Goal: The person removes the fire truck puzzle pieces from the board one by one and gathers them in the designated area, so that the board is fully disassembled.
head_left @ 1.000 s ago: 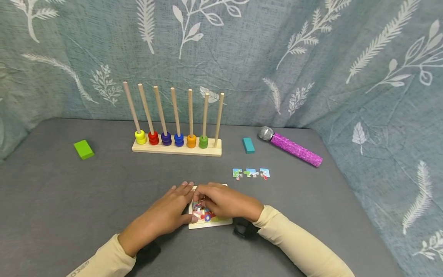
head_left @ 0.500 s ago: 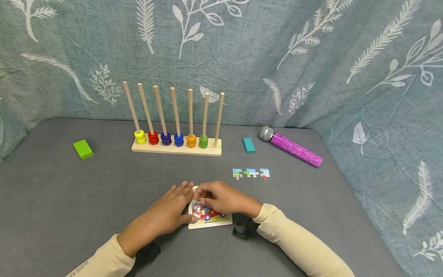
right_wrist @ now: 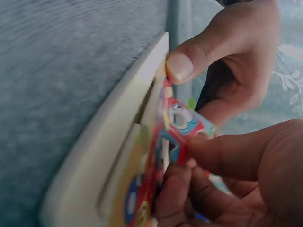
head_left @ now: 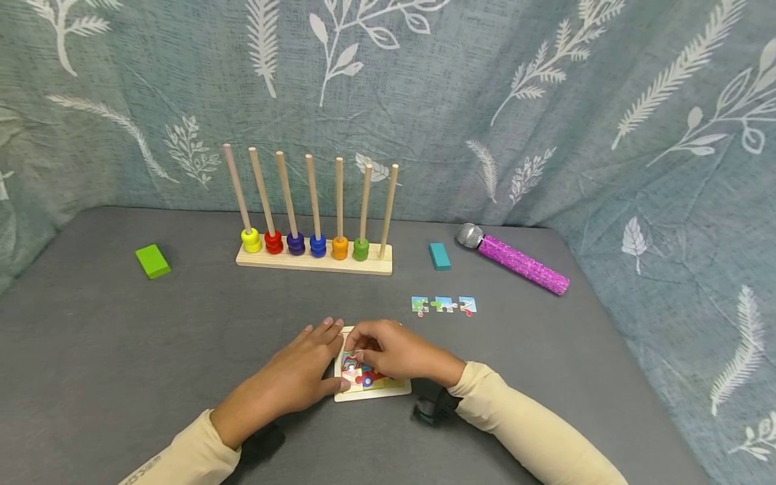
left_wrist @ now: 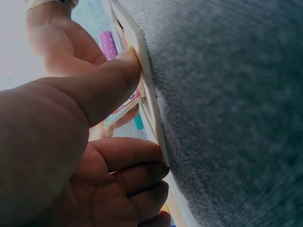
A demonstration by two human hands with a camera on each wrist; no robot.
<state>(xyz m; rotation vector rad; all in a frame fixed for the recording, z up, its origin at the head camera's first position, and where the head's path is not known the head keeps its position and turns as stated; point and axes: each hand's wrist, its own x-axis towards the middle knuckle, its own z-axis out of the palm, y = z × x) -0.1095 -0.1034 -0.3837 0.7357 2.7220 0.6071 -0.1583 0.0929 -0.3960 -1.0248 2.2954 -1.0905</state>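
A small wooden jigsaw puzzle board (head_left: 373, 395) with a pale frame and a red vehicle picture lies flat on the table. My left hand (head_left: 304, 372) rests along its left side, the thumb on the frame and the fingers stretched at the edge. Over the board, my right hand (head_left: 393, 350) pinches a puzzle piece (right_wrist: 182, 117) between thumb and fingers. That piece, showing a white cartoon figure on red and blue, stands tilted up from the board in the right wrist view. Other pieces lie in the frame, partly hidden by my right hand.
Three loose puzzle pieces (head_left: 444, 305) lie in a row beyond the board to the right. Further back stand a wooden peg rack (head_left: 314, 261) with coloured beads, a green block (head_left: 153, 261), a teal block (head_left: 439, 256) and a purple toy microphone (head_left: 523, 264). A patterned curtain (head_left: 436, 101) hangs behind.
My right fingers lifted a little off the picture, then came down slightly, still at the board's upper left. My left hand stays on the frame. The head view has shifted slightly.
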